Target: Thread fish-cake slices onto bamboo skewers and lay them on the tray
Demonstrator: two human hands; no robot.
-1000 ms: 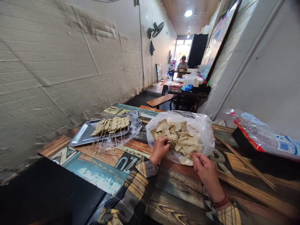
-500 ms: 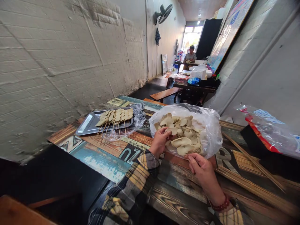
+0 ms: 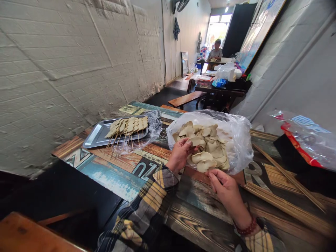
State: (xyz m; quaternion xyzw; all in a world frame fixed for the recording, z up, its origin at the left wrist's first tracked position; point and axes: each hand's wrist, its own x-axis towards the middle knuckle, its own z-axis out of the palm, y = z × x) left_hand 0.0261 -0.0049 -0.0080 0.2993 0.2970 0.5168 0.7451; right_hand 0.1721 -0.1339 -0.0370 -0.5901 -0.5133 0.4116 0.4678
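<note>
My left hand (image 3: 181, 154) is closed, pinching a pale beige slice (image 3: 194, 141) between thumb and fingers above a heap of similar slices (image 3: 216, 152). These lie in an open clear plastic bag (image 3: 240, 140). Just in front of the bag, my right hand (image 3: 225, 187) is closed in a pinch on what looks like a thin bamboo skewer, mostly hidden by the fingers and slices. To the left, a metal tray (image 3: 91, 138) carries several skewers threaded with slices (image 3: 128, 126), their bare sticks jutting over the near rim.
Loose bamboo skewers (image 3: 286, 204) lie on the patterned wooden table (image 3: 110, 175) at the right, near a black box (image 3: 291, 150) with red-edged plastic packaging. Crumpled plastic film (image 3: 154, 127) touches the tray. Beyond are a bench (image 3: 186, 99), another table and a seated person (image 3: 215, 52).
The view has tilted slightly downward, so the room's far end sits higher. Both hands keep nearly the same places, with the left still pinching a slice.
</note>
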